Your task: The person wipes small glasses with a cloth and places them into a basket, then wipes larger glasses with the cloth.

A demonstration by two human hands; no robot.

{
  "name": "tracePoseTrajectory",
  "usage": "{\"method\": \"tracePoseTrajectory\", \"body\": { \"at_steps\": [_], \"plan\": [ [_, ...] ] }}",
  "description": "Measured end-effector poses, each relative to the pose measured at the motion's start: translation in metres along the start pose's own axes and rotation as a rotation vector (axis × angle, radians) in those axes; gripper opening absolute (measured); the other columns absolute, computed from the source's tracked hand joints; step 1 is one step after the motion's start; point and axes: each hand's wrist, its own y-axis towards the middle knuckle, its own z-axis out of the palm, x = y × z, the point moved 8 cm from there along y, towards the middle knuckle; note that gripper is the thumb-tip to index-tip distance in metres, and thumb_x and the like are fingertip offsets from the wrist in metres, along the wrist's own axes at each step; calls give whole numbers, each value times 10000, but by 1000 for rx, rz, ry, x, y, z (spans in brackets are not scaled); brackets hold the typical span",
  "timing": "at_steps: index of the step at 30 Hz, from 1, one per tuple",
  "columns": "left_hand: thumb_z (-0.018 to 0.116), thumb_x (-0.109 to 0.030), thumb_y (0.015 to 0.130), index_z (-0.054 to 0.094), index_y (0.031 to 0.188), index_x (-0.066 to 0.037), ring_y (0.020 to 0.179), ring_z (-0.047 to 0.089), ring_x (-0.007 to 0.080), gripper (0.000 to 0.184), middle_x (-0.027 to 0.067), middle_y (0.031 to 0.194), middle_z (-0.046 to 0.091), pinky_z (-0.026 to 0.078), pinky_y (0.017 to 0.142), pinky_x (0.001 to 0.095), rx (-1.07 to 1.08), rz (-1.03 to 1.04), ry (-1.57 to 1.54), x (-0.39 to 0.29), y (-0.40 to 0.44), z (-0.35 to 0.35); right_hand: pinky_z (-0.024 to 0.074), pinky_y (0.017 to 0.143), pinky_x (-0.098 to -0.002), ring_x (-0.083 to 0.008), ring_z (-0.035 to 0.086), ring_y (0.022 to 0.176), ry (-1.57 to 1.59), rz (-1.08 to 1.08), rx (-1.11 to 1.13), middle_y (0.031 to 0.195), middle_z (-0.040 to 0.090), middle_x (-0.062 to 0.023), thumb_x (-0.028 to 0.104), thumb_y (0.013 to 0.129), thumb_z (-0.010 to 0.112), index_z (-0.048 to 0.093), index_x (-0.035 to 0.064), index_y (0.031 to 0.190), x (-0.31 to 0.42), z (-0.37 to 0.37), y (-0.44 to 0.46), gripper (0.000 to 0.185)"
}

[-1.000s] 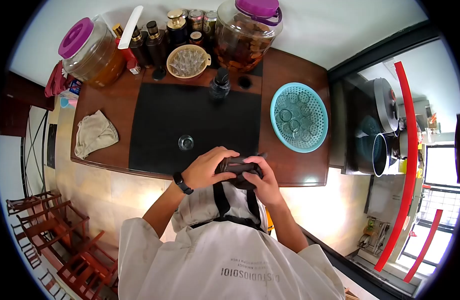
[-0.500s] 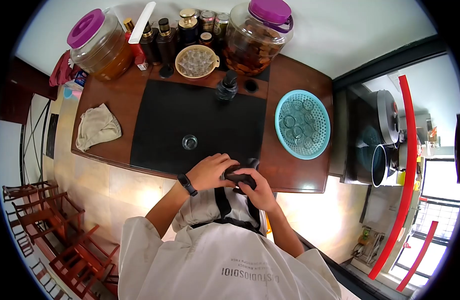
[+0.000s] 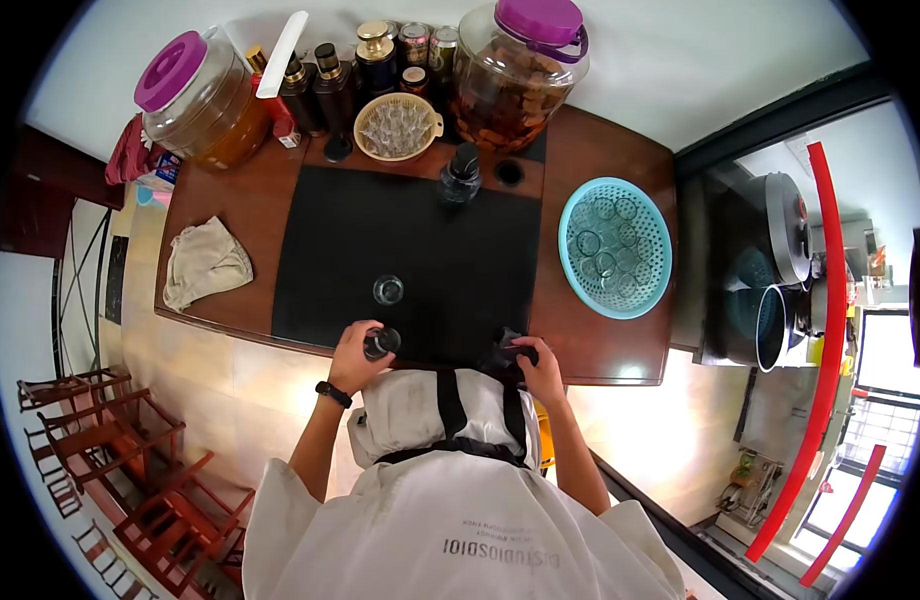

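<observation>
My left hand (image 3: 354,358), with a black watch on its wrist, is wrapped round a small clear glass (image 3: 382,343) at the front edge of the black mat (image 3: 450,260). Farther right, my right hand (image 3: 542,368) pinches a dark cloth (image 3: 504,352) that lies partly at the table's edge. Another small glass (image 3: 388,290) stands on the mat just beyond my left hand. Toward the back of the mat is a dark glass bottle or pot (image 3: 461,175). The two hands are apart.
A blue basket (image 3: 664,262) of several glasses sits at right, a beige basket (image 3: 437,124) of small glasses at back. Large jars (image 3: 220,115) (image 3: 510,90) with purple lids flank bottles and cans. A beige cloth (image 3: 208,262) lies left; wooden chairs (image 3: 170,500) stand on the floor.
My hands were together around the dark cloth and have moved apart. My left hand has gone left with the glass, now in plain view; the cloth stays at my right hand.
</observation>
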Motion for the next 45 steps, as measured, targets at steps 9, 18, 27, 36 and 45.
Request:
{"method": "tracePoseTrajectory", "body": {
  "at_steps": [9,18,27,36,45],
  "plan": [
    [774,-58,674,421,1351,-81,1089,518,325,764,121,1160,547,453,918,390,-289,19,125,11,27,-12,467,862,-309,-230,626,934,-24,106,-40,946,662,-129,47,811,571,628,37,1050,-55,13,-2,246],
    [750,-348,735,503,1347,-214,1035,548,222,674,-5,1165,564,447,784,412,-359,267,646,-29,75,9,451,869,-291,-189,601,939,-5,91,-57,954,648,-100,41,812,571,627,36,1045,-62,14,-1,239],
    [747,-281,724,524,1312,-214,1123,506,216,633,5,1199,541,368,904,444,-255,433,682,-48,128,-4,449,907,-307,-218,609,986,20,85,-84,981,651,-120,47,805,559,628,40,1045,-60,14,1,250],
    [699,-229,762,573,1206,-124,1157,517,259,473,52,1282,524,408,919,416,-83,742,383,-182,150,65,466,874,-334,-253,626,945,3,74,-90,938,645,-156,79,812,540,613,68,1055,-63,20,2,253],
    [587,-344,885,548,1303,-116,1176,507,336,477,83,1436,419,477,932,463,365,475,587,-232,247,225,487,729,-359,-268,613,742,-14,33,-152,858,622,-175,91,821,562,611,107,1076,-59,21,-2,260]
  ]
}}
